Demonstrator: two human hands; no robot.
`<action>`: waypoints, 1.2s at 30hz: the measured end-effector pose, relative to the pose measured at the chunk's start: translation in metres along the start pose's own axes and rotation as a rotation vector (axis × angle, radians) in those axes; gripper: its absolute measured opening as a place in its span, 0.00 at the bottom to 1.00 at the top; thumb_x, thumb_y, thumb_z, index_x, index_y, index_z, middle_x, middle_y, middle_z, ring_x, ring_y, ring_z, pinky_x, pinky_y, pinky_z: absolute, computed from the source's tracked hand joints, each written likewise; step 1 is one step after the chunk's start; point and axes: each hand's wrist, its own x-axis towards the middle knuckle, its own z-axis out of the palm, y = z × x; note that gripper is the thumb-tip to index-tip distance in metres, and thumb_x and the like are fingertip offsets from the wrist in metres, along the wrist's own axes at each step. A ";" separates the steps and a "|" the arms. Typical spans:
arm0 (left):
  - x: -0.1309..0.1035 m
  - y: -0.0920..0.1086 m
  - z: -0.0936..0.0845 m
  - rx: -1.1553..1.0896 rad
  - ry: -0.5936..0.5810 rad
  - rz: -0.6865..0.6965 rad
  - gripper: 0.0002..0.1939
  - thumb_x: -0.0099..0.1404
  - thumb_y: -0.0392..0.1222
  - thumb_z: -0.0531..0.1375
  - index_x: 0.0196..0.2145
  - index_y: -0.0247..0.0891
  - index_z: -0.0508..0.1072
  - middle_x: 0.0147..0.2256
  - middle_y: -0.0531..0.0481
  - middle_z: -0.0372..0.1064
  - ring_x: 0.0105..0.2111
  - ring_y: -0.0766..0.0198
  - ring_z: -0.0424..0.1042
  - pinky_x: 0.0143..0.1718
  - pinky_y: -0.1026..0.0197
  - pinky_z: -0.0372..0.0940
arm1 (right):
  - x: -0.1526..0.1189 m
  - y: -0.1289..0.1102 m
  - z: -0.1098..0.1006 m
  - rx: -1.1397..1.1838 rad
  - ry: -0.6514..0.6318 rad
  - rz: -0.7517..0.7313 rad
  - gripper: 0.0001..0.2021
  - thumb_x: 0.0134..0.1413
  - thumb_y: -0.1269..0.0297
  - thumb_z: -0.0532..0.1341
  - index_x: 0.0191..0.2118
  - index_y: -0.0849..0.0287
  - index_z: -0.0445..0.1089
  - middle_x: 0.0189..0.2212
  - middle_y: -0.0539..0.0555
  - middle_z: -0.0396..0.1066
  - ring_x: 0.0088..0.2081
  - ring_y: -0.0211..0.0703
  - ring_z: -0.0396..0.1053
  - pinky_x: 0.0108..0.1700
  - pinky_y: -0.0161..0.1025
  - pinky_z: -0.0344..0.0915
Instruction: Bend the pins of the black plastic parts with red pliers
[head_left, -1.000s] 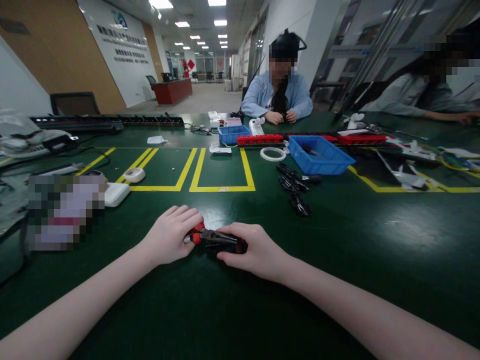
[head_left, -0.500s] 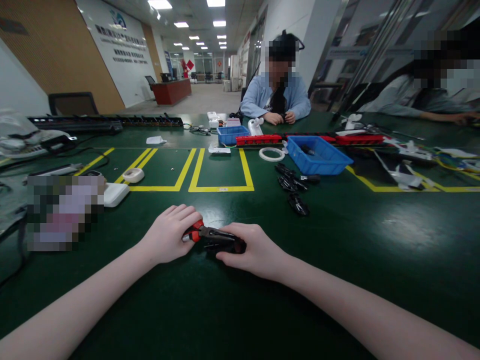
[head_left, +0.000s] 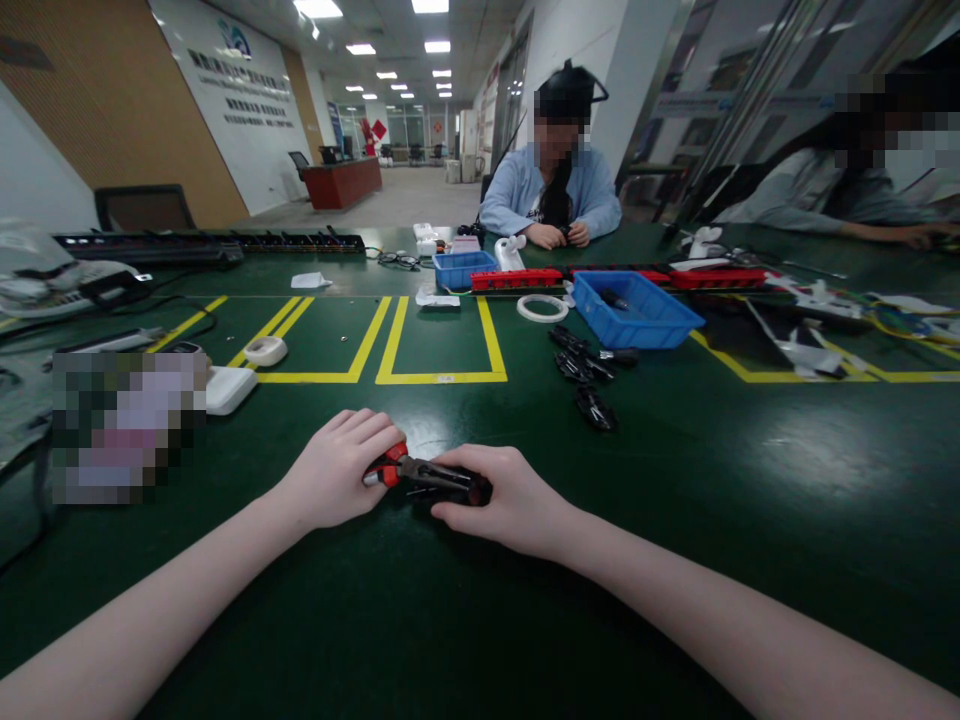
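My left hand (head_left: 343, 470) is wrapped round the red handles of a pair of pliers (head_left: 391, 464). The metal jaws point right and meet the near end of a black plastic part (head_left: 450, 484); whether they bite on it I cannot tell. Around the other end of that part, my right hand (head_left: 506, 500) is closed, thumb toward me and fingers on the far side. Both hands stay low over the green table (head_left: 420, 620). More black plastic parts (head_left: 579, 362) lie in a loose group beyond my right hand, with a single one (head_left: 596, 408) closer.
A blue bin (head_left: 637, 312) and a smaller blue bin (head_left: 461, 270) stand farther back, near a red strip (head_left: 517, 280) and a white ring (head_left: 543, 308). At left lie a tape roll (head_left: 265, 350) and a white box (head_left: 229, 390). A person (head_left: 551, 205) sits opposite; another sits at right.
Almost nothing differs. Both hands keep their grip on the pliers and the black part, and the whole view has shifted very slightly.
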 end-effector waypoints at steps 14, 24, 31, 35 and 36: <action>0.001 -0.001 0.001 -0.005 -0.034 0.005 0.08 0.58 0.32 0.55 0.36 0.37 0.69 0.37 0.47 0.70 0.37 0.57 0.66 0.38 0.54 0.61 | 0.001 0.002 0.001 -0.057 -0.015 -0.033 0.17 0.53 0.65 0.66 0.49 0.58 0.73 0.41 0.54 0.75 0.40 0.44 0.71 0.41 0.40 0.67; 0.000 -0.001 0.000 -0.007 -0.045 -0.001 0.08 0.57 0.32 0.55 0.36 0.37 0.68 0.36 0.47 0.68 0.36 0.57 0.65 0.37 0.55 0.59 | 0.001 0.000 0.000 -0.073 -0.027 -0.028 0.18 0.53 0.66 0.67 0.50 0.61 0.72 0.42 0.55 0.75 0.41 0.45 0.72 0.43 0.40 0.67; 0.000 0.002 -0.001 -0.020 -0.034 -0.010 0.08 0.58 0.31 0.55 0.37 0.37 0.69 0.37 0.47 0.68 0.37 0.56 0.64 0.38 0.54 0.59 | 0.001 0.001 0.000 -0.081 -0.025 -0.028 0.18 0.53 0.66 0.67 0.50 0.60 0.72 0.42 0.55 0.75 0.41 0.44 0.72 0.43 0.40 0.67; 0.000 0.001 0.000 -0.022 -0.038 -0.020 0.09 0.57 0.31 0.55 0.37 0.37 0.68 0.37 0.47 0.68 0.37 0.56 0.64 0.38 0.54 0.59 | 0.000 0.002 0.001 -0.079 -0.020 -0.034 0.18 0.53 0.65 0.67 0.51 0.60 0.72 0.41 0.55 0.75 0.40 0.44 0.71 0.41 0.39 0.67; 0.000 0.001 0.000 -0.020 -0.043 -0.021 0.10 0.57 0.31 0.55 0.37 0.37 0.68 0.37 0.47 0.68 0.37 0.56 0.64 0.38 0.55 0.59 | 0.000 0.002 0.001 -0.080 -0.016 -0.034 0.18 0.53 0.65 0.67 0.51 0.60 0.72 0.41 0.55 0.75 0.39 0.43 0.71 0.40 0.39 0.67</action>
